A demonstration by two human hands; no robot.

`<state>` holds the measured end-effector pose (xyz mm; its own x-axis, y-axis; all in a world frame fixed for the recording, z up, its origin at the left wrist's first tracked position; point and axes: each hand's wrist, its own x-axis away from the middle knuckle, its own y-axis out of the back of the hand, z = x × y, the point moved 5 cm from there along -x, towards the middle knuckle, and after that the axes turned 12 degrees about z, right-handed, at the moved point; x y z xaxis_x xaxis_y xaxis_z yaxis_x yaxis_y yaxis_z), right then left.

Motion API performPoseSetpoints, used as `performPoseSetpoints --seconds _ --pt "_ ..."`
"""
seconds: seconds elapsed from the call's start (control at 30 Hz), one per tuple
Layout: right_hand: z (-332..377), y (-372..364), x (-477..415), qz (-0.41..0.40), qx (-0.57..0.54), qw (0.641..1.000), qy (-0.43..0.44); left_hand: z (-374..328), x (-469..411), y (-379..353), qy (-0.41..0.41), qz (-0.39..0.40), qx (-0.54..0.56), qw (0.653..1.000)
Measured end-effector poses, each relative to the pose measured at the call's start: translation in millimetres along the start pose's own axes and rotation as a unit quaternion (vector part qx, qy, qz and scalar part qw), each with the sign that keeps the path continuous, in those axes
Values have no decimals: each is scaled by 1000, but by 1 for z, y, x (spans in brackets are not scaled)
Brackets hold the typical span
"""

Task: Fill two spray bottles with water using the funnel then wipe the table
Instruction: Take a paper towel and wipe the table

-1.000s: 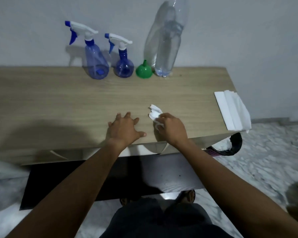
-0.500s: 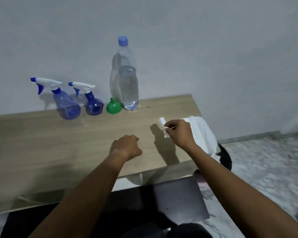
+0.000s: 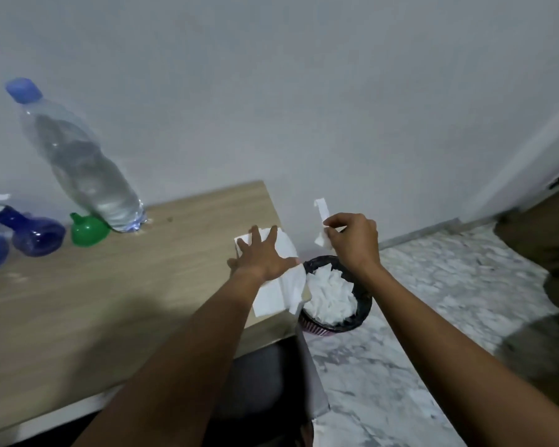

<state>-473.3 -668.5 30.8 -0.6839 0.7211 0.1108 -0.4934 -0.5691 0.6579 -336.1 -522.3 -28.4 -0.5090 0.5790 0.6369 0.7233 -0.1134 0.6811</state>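
My right hand [image 3: 352,241] pinches a used white tissue [image 3: 321,221] in the air past the table's right end, above a black bin [image 3: 363,314]. My left hand [image 3: 262,256] lies flat with spread fingers on the stack of white tissues [image 3: 271,301] at the right end of the wooden table [image 3: 110,301]. At the back left stand two blue spray bottles [image 3: 36,233], partly cut off by the frame edge, a green funnel [image 3: 88,230] turned mouth down, and a tall clear water bottle [image 3: 78,162] with a blue cap.
The bin sits on the marble floor [image 3: 433,301] right beside the table's end and holds crumpled white tissues [image 3: 331,298]. A grey wall [image 3: 304,91] runs behind the table. A dark object [image 3: 546,246] is at the far right.
My view has swung right. My right hand carried the tissue off the table to above the bin. My left hand moved right, opened and came down on the tissue stack.
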Motion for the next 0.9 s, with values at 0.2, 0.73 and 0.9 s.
performPoseSetpoints --seconds 0.2,0.73,0.9 --pt "-53 12 -25 20 3 999 -36 -24 -22 -15 43 -58 57 996" --pt "-151 -31 -70 115 107 981 -114 -20 -39 -26 90 -70 39 993" --pt "-166 -39 -78 126 115 976 -137 -21 -45 -25 91 -83 39 992"
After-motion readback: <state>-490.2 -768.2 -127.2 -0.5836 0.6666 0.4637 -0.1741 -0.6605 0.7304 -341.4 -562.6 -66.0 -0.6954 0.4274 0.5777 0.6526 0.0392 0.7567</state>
